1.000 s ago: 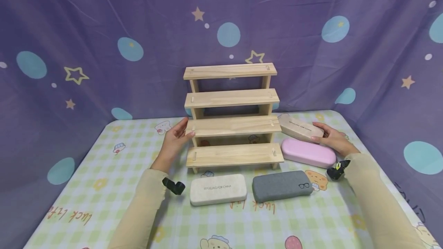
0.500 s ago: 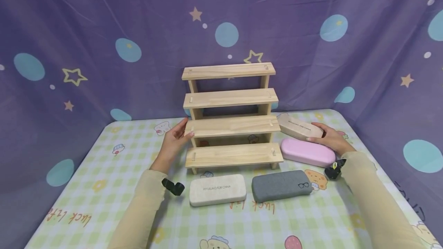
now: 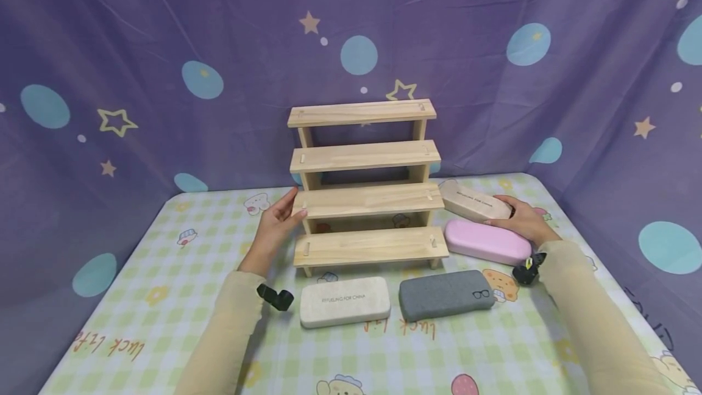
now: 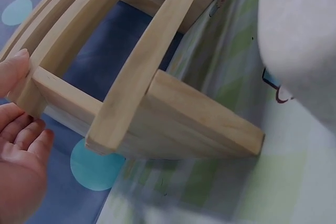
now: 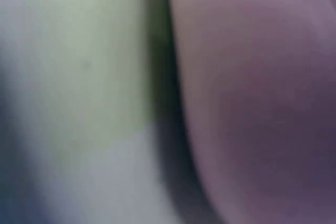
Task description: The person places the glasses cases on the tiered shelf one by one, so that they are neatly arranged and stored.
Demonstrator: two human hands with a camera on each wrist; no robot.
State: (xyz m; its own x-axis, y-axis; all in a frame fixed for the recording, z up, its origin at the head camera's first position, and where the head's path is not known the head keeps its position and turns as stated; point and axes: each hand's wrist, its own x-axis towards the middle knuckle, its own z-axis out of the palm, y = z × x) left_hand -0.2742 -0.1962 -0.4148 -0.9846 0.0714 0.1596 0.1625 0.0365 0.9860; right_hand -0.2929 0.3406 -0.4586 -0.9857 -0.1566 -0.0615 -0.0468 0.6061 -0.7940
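In the head view a four-step wooden display stand (image 3: 368, 200) stands in the middle of the table. My left hand (image 3: 272, 227) holds the left end of its second-lowest plank, thumb on top and fingers beneath, as the left wrist view shows the hand (image 4: 23, 166) at the plank end. On the right, my right hand (image 3: 523, 223) grips the near right end of a beige glasses case (image 3: 474, 202) between thumb and fingers. A pink glasses case (image 3: 488, 241) lies just in front of it, under the wrist. The right wrist view is mostly a pink blur.
A cream glasses case (image 3: 345, 302) and a grey glasses case (image 3: 446, 295) with a glasses print lie in front of the stand. A green checked cloth (image 3: 208, 297) covers the table. A purple curtain (image 3: 236, 29) hangs closely behind.
My right hand has shifted slightly left on the end of the beige glasses case. The left hand stays at the stand, and the cases keep their places.
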